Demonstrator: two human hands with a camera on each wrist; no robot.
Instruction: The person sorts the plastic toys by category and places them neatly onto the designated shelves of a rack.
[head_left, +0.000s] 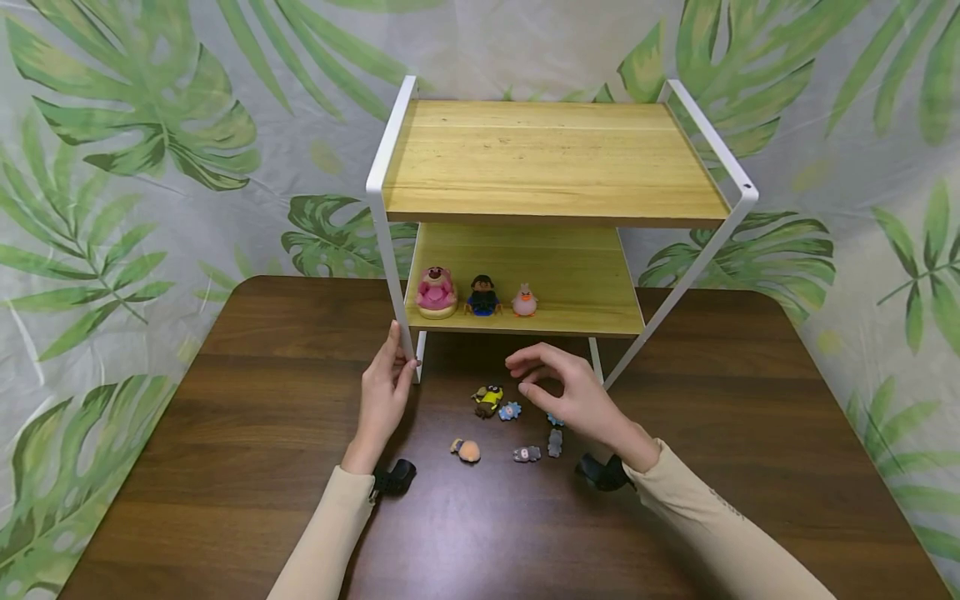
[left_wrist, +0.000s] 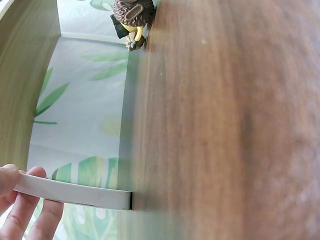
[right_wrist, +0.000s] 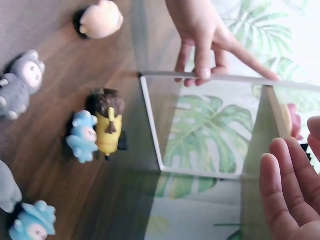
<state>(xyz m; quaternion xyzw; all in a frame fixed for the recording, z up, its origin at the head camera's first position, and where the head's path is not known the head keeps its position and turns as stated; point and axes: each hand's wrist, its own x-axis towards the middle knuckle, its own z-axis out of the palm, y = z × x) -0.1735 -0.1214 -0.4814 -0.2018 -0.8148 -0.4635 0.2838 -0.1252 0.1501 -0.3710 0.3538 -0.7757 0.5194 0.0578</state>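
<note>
My left hand (head_left: 382, 404) grips the front left white leg (left_wrist: 80, 194) of a two-tier shelf, thumb on one side and fingers on the other. Bent fingers and a thumb held apart mark my right hand (head_left: 573, 396), raised before the lower board (head_left: 585, 283) with nothing in it. Beneath and beside that hand lie small toy figures: a yellow one with brown hair (head_left: 491, 402), a light-blue one (head_left: 510, 411), and another blue one (right_wrist: 35, 222) partly hidden by the hand in the head view. Nearer me are two grey figures (head_left: 527, 454) and a peach-coloured one (head_left: 468, 451).
On the lower board stand a pink bear (head_left: 437, 293), a dark-haired figure (head_left: 482, 296) and a pink bird (head_left: 525, 301). The shelf's wooden top board (head_left: 540, 158) has white side rails. Everything stands on a brown wooden table (head_left: 262, 467), before a leaf-patterned cloth (head_left: 150, 125).
</note>
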